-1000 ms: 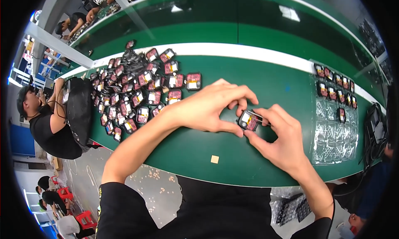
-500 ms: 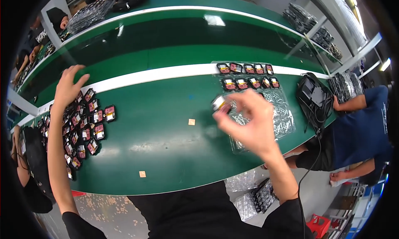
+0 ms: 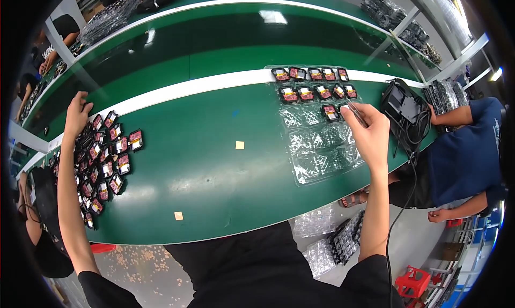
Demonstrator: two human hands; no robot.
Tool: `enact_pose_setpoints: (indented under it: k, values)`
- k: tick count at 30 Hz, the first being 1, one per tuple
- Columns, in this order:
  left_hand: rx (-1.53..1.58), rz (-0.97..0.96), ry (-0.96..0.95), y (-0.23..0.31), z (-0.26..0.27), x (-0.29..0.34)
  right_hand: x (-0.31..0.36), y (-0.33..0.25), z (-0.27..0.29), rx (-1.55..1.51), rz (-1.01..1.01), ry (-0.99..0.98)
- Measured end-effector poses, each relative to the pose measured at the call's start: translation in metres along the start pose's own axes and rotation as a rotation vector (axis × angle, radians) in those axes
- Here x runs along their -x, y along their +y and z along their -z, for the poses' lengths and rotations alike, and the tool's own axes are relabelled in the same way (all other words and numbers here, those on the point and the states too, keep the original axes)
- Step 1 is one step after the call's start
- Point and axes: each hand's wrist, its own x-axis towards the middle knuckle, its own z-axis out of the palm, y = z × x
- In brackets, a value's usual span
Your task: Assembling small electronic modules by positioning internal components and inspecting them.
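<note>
My right hand (image 3: 369, 128) is over the clear plastic tray (image 3: 316, 174) at the right of the table. Its thumb and fingers close on a small black-cased electronic part (image 3: 344, 109), mostly hidden by the fingertips, in the third row from the far side. Beside it in that row sits another black-cased part (image 3: 330, 113); two farther rows hold several more. My left hand (image 3: 78, 115) hovers at the far edge of a pile of the same parts (image 3: 107, 168) on the left. Its fingers are loosely bent and apart, with nothing visible in them.
Two small paper squares, one yellowish (image 3: 240, 145) and one tan (image 3: 178, 216), lie on the green table (image 3: 214, 190). A black bag with cables (image 3: 405, 112) stands right of the tray. Beyond it is a person in a blue shirt (image 3: 448, 152). A red stool (image 3: 412, 280) stands on the floor.
My right hand has moved right, bringing the part from the tray's left side down to the third row. My left hand has shifted slightly left and its fingers are more bent.
</note>
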Motion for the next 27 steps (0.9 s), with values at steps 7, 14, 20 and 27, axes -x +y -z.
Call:
enact_pose_setpoints:
  k: [7, 14, 20, 27]
  values:
    - [0.339, -0.378, -0.041, 0.249, 0.028, 0.09, 0.037, -0.078, -0.054, -0.479, 0.022, -0.325]
    - [0.622, -0.698, -0.608, 0.327, -0.008, 0.173, 0.054, -0.127, -0.102, -0.527, 0.052, -0.668]
    - [0.555, -0.676, -0.315, 0.31, -0.021, 0.179, 0.07, -0.113, -0.133, -0.536, 0.147, -0.621]
    - [0.472, -0.611, -0.303, 0.306, -0.032, 0.178, 0.081, -0.111, -0.134, -0.518, 0.073, -0.626]
